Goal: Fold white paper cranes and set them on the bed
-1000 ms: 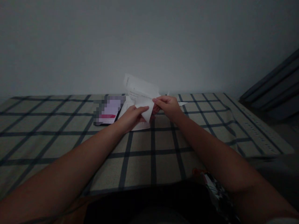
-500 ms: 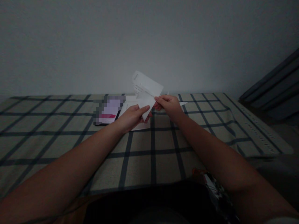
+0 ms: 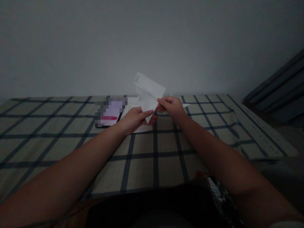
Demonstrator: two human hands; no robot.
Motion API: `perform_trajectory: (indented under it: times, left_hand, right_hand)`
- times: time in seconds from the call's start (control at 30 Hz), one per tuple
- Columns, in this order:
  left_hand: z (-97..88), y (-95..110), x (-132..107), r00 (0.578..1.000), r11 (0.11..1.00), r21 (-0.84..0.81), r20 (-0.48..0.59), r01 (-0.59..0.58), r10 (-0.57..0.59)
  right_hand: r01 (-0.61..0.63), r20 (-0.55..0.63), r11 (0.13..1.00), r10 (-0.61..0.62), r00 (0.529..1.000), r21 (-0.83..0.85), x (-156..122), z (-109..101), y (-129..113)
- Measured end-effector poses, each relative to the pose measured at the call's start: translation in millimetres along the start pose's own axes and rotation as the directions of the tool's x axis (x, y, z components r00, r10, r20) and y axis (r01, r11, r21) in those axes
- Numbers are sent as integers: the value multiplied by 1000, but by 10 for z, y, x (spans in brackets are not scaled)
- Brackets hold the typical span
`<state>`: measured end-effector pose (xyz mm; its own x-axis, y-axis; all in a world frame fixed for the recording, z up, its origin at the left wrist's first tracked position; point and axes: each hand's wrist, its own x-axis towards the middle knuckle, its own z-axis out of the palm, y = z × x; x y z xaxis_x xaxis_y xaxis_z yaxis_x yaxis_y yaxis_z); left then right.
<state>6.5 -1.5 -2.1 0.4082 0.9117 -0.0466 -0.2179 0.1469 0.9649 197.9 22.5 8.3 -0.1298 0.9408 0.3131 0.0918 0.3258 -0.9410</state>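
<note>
A folded white sheet of paper with some print stands up between my hands above the table. My left hand is closed on its lower part, thumb on top and fingers beneath. At the paper's right edge, my right hand pinches it between thumb and fingertips. More white paper lies on the cloth under my left hand, partly hidden. A white paper tip sticks out behind my right hand.
Left of the papers lies a tablet-like device with a lit, blurred-out screen. A checked tablecloth covers the table, which meets a plain wall. Dark folded fabric hangs at the right. Patterned cloth lies near my lap.
My left thumb and fingers have shifted slightly right along the paper's lower part. The right hand keeps its pinch, and the paper stays almost in place.
</note>
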Motion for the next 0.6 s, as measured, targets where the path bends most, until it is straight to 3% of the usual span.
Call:
perform_trajectory:
  times: [0.6]
  left_hand:
    - [3,74,-48,996,997,-40,53,68,-66]
  right_hand:
    - [-18,-88,998,23,996,54,9,-18,-53]
